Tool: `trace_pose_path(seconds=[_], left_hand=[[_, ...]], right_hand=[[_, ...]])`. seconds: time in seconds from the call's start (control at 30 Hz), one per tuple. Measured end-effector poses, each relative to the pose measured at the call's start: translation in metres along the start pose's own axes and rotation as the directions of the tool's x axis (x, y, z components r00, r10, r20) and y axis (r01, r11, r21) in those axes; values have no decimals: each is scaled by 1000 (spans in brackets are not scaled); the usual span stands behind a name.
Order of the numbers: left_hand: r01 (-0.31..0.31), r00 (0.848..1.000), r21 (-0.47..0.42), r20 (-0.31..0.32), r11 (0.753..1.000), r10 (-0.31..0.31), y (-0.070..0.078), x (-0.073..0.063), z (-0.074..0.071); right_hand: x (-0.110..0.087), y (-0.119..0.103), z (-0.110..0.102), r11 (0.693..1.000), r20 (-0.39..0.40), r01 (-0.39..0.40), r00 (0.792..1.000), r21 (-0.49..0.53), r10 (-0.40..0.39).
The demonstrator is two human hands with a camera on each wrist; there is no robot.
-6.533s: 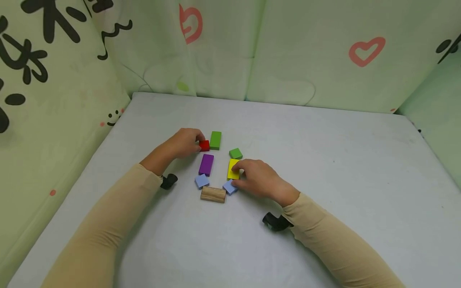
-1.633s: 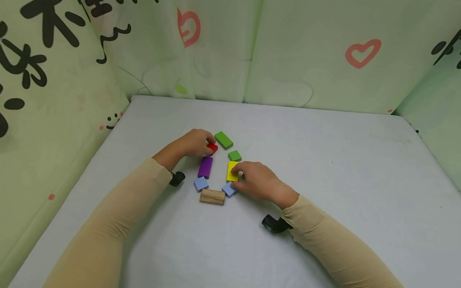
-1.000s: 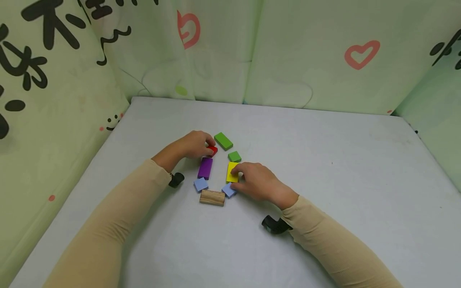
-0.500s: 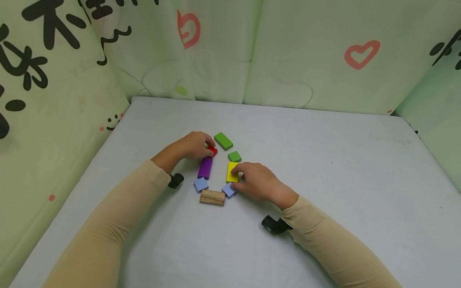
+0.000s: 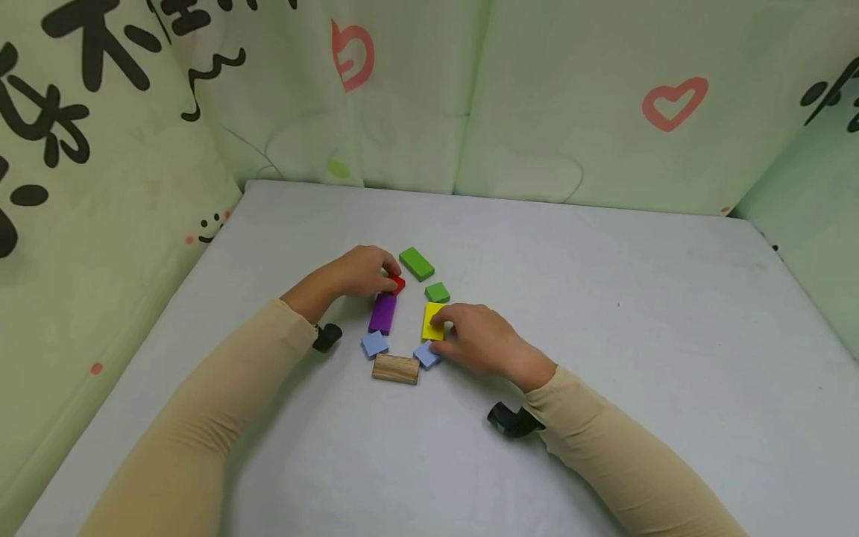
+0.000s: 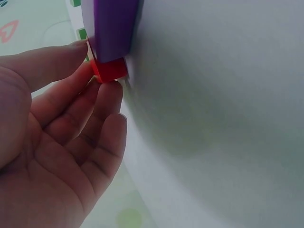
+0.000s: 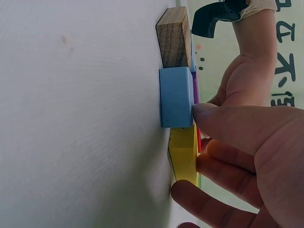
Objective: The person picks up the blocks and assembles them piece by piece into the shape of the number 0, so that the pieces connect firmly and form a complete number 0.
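Observation:
In the head view my left hand (image 5: 365, 270) pinches a small red block (image 5: 399, 284) at the far end of a purple block (image 5: 382, 313). The left wrist view shows thumb and fingers about the red block (image 6: 111, 70), which sits against the purple block's end. My right hand (image 5: 486, 339) rests on the right side, its thumb touching a light blue block (image 7: 176, 97) and its fingers on a yellow block (image 7: 183, 154). A long green block (image 5: 417, 263) lies slanted beyond the red one, and a small green block (image 5: 437, 291) sits beyond the yellow.
A wood-grain block (image 5: 396, 368) lies at the near end of the ring of blocks, with a second light blue block (image 5: 374, 344) at its left corner. The white table (image 5: 637, 358) meets a patterned curtain (image 5: 537, 97) at the back and left.
Over the earlier frames, the left hand brought the red block right and nearer, to the purple block's end. The long green block turned from upright to slanted. The right hand stayed put.

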State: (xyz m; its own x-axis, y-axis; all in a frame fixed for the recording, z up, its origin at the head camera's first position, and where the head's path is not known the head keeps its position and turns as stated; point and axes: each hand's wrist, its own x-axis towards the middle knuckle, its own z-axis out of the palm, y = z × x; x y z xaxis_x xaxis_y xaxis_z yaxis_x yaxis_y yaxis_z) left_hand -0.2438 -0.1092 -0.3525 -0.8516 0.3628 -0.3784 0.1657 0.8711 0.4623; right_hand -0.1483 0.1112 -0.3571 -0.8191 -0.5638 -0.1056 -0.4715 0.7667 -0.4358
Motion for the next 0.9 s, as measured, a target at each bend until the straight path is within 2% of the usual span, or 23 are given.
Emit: trace_pose_path(seconds=[0.9], left_hand=[[-14,1000,11,15,1000,14,2,-3,-2]], right_hand=[[0,0,0,1000,2,1,1000,-11,-1]])
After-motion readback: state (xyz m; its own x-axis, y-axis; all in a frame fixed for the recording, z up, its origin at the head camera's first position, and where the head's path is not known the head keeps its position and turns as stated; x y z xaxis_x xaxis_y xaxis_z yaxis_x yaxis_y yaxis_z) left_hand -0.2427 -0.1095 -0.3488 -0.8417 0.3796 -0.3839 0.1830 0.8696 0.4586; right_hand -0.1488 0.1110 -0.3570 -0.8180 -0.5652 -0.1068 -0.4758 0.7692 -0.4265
